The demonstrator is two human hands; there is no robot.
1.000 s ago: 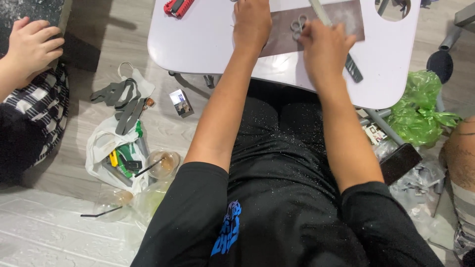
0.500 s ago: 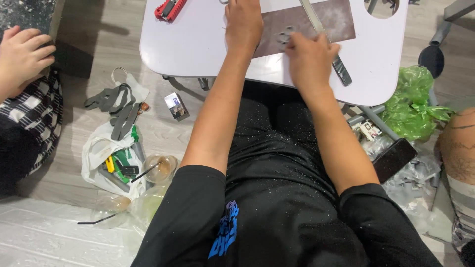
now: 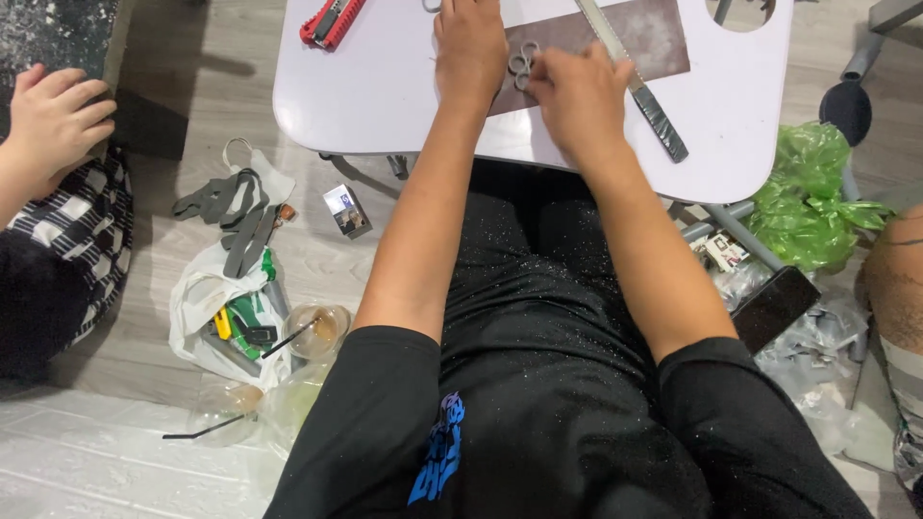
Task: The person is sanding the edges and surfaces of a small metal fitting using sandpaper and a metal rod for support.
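My left hand (image 3: 473,43) rests palm down on the small white table (image 3: 385,106), at the left edge of a dark brown sheet (image 3: 663,38). My right hand (image 3: 577,91) lies beside it, fingers curled around a small grey cut-out piece with round loops (image 3: 524,62) that sits on the sheet. A long metal ruler with a dark handle (image 3: 639,86) lies slanted across the sheet, just right of my right hand. A red utility knife (image 3: 332,19) lies at the table's far left.
On the floor at left lie grey strips (image 3: 231,216), a white bag with tools (image 3: 226,317), plastic cups (image 3: 312,332) and a small box (image 3: 346,211). Another person's hand (image 3: 53,120) is at far left. A green bag (image 3: 812,197) and a black box (image 3: 774,303) sit at right.
The view has tilted so the table sits slightly lower and left in frame. My right hand has shifted left onto the grey looped piece, closer to my left hand.
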